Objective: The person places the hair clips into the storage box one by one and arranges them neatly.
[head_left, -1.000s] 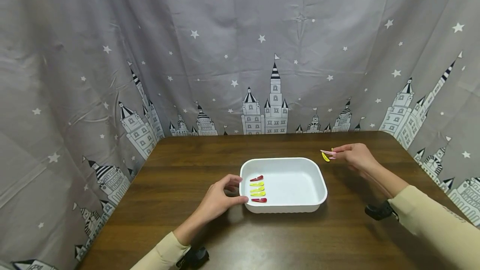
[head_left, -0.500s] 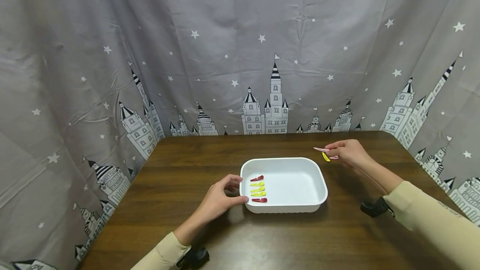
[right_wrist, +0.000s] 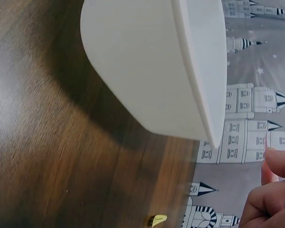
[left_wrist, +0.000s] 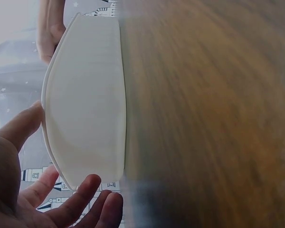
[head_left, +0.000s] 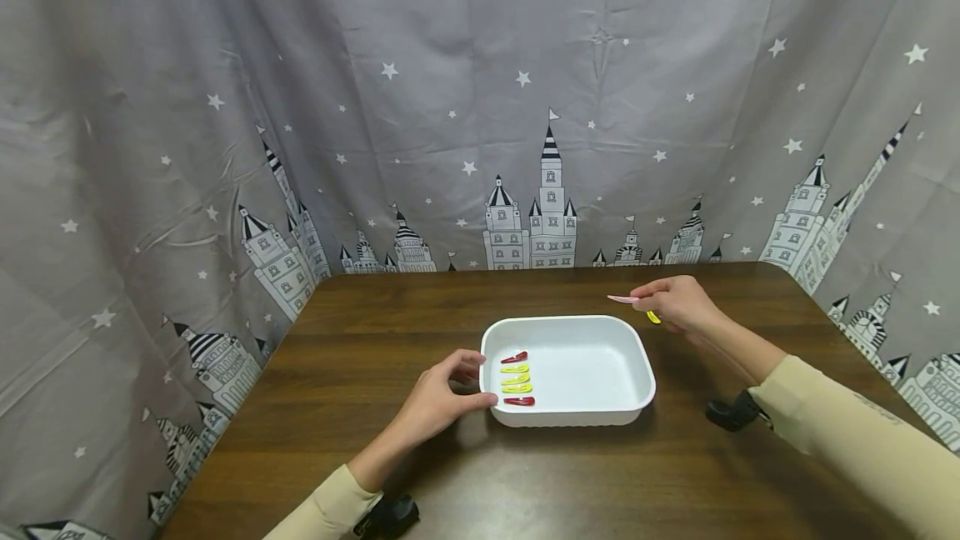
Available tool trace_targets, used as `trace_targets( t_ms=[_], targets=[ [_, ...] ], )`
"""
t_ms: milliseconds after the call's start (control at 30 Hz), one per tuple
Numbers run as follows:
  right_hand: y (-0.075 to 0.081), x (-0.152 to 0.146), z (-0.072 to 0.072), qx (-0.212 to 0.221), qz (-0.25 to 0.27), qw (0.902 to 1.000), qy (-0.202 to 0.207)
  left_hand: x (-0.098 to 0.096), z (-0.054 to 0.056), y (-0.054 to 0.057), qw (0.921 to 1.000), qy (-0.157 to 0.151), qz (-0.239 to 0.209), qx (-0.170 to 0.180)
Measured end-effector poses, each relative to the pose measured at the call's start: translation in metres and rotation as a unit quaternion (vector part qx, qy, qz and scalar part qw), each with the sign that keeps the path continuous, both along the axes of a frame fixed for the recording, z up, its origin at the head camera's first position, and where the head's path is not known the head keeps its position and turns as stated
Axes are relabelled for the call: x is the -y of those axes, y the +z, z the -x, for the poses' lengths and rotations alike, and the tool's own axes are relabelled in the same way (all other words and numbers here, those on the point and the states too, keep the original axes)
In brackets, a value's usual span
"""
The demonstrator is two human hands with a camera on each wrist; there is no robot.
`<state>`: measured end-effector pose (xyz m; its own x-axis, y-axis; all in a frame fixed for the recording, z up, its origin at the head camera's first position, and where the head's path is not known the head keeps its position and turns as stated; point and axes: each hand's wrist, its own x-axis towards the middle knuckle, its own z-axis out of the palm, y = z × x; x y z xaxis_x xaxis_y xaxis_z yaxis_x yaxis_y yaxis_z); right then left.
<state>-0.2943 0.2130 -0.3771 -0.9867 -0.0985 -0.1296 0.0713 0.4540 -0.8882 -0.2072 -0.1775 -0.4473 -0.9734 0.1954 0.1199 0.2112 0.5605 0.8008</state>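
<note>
A white plastic tray [head_left: 566, 418] stands on the table. In its left end lies a column of snap hair clips: a dark red clip [head_left: 513, 357] at the back, three yellow clips [head_left: 515, 379], and another red clip [head_left: 519, 401] at the front. My left hand [head_left: 435, 394] grips the tray's left end, thumb on the rim and fingers along the outer side. Beyond the tray's back right corner, my right hand [head_left: 678, 303] pinches a pink hair clip [head_left: 621, 299] above the table. A yellow hair clip [head_left: 653, 317] lies below that hand, partly hidden by it.
The brown wooden table [head_left: 390, 307] reaches back to a grey curtain [head_left: 420, 123] printed with castles and stars. Black wrist cameras show under both sleeves, the right one [head_left: 731, 412] hanging over the table.
My right hand has moved left with the pink hair clip, away from the spot where the yellow clip lies. The left hand and the tray have stayed in place.
</note>
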Motion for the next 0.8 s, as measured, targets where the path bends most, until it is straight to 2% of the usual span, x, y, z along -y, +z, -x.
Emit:
trace_targets(
  t_ms=[333, 800],
  targets=[
    [0.002, 0.023, 0.003, 0.014, 0.005, 0.9999, 0.005, -0.001, 0.000, 0.002, 1.0000, -0.001, -0.004, 0.000],
    [-0.004, 0.059, 0.006, 0.021, -0.010, 0.9997, 0.010, -0.003, 0.000, 0.002, 1.0000, 0.003, -0.007, -0.003]
  ],
)
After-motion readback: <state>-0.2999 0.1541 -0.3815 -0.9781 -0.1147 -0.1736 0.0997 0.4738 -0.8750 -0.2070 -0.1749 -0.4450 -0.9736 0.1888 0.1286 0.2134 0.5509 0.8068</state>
